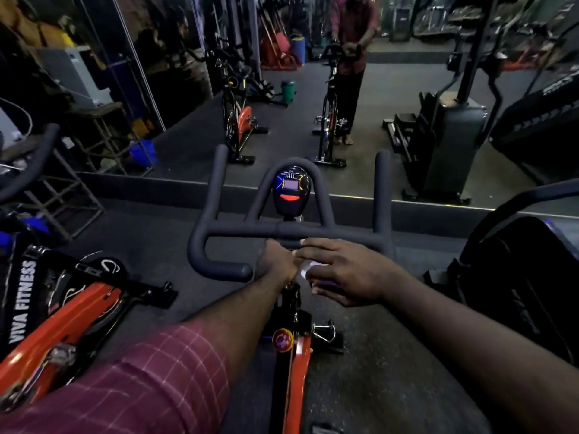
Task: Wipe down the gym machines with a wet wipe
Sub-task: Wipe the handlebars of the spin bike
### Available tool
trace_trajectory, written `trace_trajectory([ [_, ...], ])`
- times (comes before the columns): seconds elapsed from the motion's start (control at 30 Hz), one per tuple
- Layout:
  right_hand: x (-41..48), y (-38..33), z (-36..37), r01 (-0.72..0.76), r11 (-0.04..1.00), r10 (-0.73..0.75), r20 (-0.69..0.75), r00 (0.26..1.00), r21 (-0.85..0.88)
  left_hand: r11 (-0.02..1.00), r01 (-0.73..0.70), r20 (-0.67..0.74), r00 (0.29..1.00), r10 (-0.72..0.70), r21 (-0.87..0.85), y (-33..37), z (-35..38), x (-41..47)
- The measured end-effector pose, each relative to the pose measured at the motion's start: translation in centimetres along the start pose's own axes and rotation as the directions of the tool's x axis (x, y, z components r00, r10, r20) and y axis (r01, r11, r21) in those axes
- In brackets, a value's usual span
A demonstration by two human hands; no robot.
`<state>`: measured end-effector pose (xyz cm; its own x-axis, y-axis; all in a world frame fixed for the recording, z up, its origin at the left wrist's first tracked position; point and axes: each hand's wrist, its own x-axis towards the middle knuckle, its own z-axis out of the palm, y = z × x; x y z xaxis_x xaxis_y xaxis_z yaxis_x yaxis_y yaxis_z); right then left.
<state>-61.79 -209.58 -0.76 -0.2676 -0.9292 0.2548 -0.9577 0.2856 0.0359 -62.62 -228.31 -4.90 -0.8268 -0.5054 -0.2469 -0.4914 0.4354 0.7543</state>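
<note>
Your left hand [277, 261] curls at the centre of the black padded handlebar [238, 231], its grip unclear; your right hand [341, 272], fingers straight, covers the white wet wipe [304, 271].

Handlebar [238, 230] stands at centre, its crossbar running 9 to 3 o'clock. Console [291, 191] sits inside the handlebar loop, at 12 o'clock. Left hand [277, 261] and right hand [338, 270] meet just below the crossbar, with the wet wipe [305, 270] between them. Knob [283, 339] sits on the frame at 6 o'clock, beneath the hands. Second bike [62, 311] lies at 8 o'clock, and a tall machine [517, 277] stands at 3 o'clock. Mirror wall [188, 145] spans 12 o'clock, behind the handlebar.
</note>
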Motion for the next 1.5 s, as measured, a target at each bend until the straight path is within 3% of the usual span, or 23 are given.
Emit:
trace_trajectory([
  [0.1,1.5,-0.3,0.5,0.094,0.995,-0.093,0.064,0.994,-0.019,1.000,0.011,-0.025,1.000,-0.011,0.010,0.2,0.2,0.1],
  [0.17,1.9,-1.1,1.8,0.047,0.995,-0.038,0.101,0.994,-0.089,1.000,0.028,-0.018,0.999,-0.027,0.015,0.1,0.3,0.2],
  [0.27,2.8,-3.2,2.5,-0.231,0.957,0.251,0.101,0.963,-0.175,0.999,0.035,-0.019,0.999,-0.034,0.021,0.1,0.3,0.5],
  [0.33,3.8,-4.0,2.6,-0.466,0.876,0.482,0.187,0.856,-0.123,0.999,0.042,-0.020,0.999,-0.042,0.017,0.1,0.3,0.6],
  [0.43,4.2,-3.0,2.7,-0.679,0.733,0.641,0.296,0.708,0.037,0.999,0.045,-0.010,0.999,-0.045,-0.002,0.0,0.4,0.8],
  [0.5,2.7,-1.9,2.5,-0.750,0.611,0.683,0.311,0.661,0.252,0.999,0.049,-0.002,0.999,-0.049,-0.008,-0.1,0.5,0.9],
  [0.57,0.0,-1.9,2.7,-0.749,0.583,0.739,0.177,0.650,0.314,0.999,0.042,0.007,0.999,-0.041,-0.014,-0.3,0.6,1.0],
  [0.67,-3.8,-4.5,3.6,-0.736,0.667,0.745,-0.084,0.661,0.120,1.000,0.020,-0.001,1.000,-0.020,-0.019,-0.4,0.6,0.9],
  [0.77,-3.8,-6.2,4.9,-0.761,0.618,0.786,-0.170,0.594,0.201,1.000,0.013,-0.008,1.000,-0.013,-0.022,-0.4,0.5,0.8],
  [0.87,-1.4,-7.4,5.1,-0.717,0.583,0.809,-0.195,0.554,0.383,1.000,0.002,-0.009,1.000,-0.002,-0.020,-0.4,0.5,0.7],
  [1.0,-0.5,-7.6,4.8,-0.686,0.644,0.760,-0.184,0.623,0.337,1.000,-0.012,-0.014,1.000,0.012,-0.029,-0.3,0.5,0.6],
  [1.1,-3.3,-5.9,4.6,-0.678,0.718,0.696,-0.177,0.696,0.157,0.999,-0.043,-0.020,0.999,0.042,-0.032,-0.4,0.6,0.7],
  [1.27,-5.8,-5.5,5.8,-0.810,0.585,0.785,-0.285,0.550,0.047,0.999,-0.035,-0.019,0.999,0.035,0.009,-0.5,0.7,0.9],
  [1.43,0.6,-8.2,6.8,-0.856,0.507,0.833,-0.312,0.457,0.103,1.000,-0.017,-0.014,1.000,0.017,0.001,-0.4,0.7,0.8],
  [1.5,0.6,-8.3,6.8,-0.860,0.506,0.834,-0.296,0.466,0.070,1.000,-0.016,-0.007,1.000,0.016,0.000,-0.3,0.6,0.4],
])
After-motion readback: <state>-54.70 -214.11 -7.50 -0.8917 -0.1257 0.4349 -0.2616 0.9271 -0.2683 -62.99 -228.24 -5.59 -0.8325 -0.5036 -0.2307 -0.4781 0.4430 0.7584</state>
